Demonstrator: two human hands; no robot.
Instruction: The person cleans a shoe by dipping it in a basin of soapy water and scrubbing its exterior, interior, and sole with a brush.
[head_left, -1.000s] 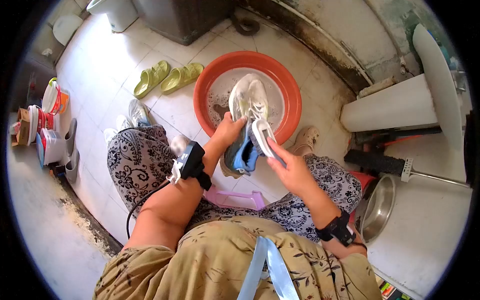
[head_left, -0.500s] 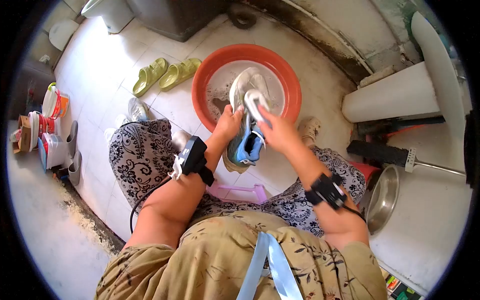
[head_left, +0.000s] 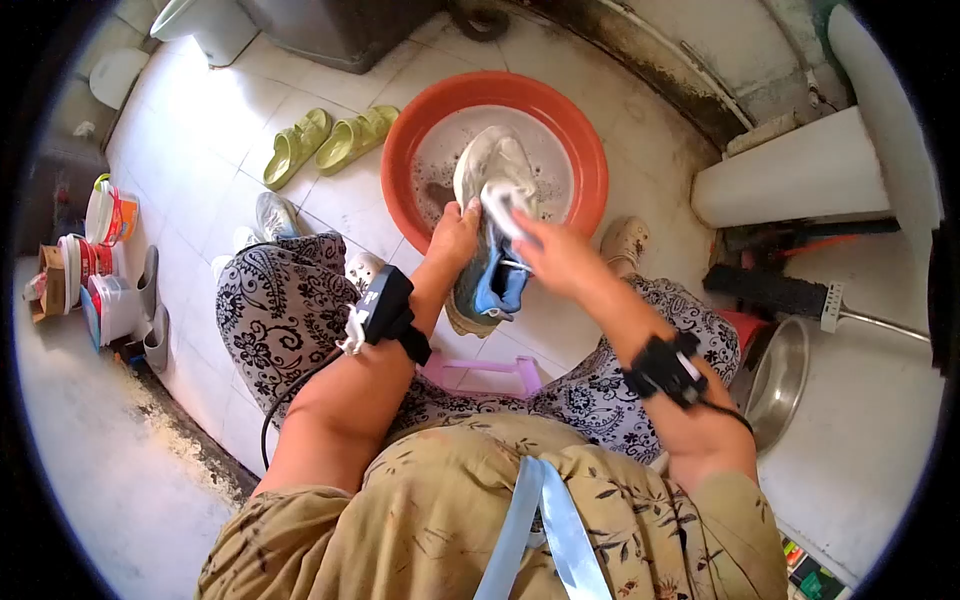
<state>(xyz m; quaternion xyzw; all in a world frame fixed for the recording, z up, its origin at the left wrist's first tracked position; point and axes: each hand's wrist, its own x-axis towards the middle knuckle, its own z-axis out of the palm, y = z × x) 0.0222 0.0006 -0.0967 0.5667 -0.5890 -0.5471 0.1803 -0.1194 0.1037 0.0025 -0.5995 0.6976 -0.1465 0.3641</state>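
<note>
A wet, pale sneaker (head_left: pixel 497 165) with a blue lining is held slantwise, its toe over the soapy water of an orange basin (head_left: pixel 594 175). My left hand (head_left: pixel 455 238) is closed on the shoe's left side. In my right hand (head_left: pixel 553 258) is a white scrub brush (head_left: pixel 503 205), pressed against the top of the shoe near the laces. Motion blurs the brush a little, and its bristles are hidden. The heel end of the shoe points back toward me, outside the basin's rim.
Green slippers (head_left: pixel 296 148) lie left of the basin, with another pair of sneakers (head_left: pixel 275 217) by my left knee. Tubs (head_left: pixel 110 215) stand far left. At right are a metal bowl (head_left: pixel 780 385) and a black long-handled brush (head_left: pixel 765 290). A pink plastic frame (head_left: pixel 480 378) sits between my legs.
The brush has shifted slightly left and down along the shoe, with my right hand following. My left hand keeps its hold on the sneaker. The whole view has moved a little.
</note>
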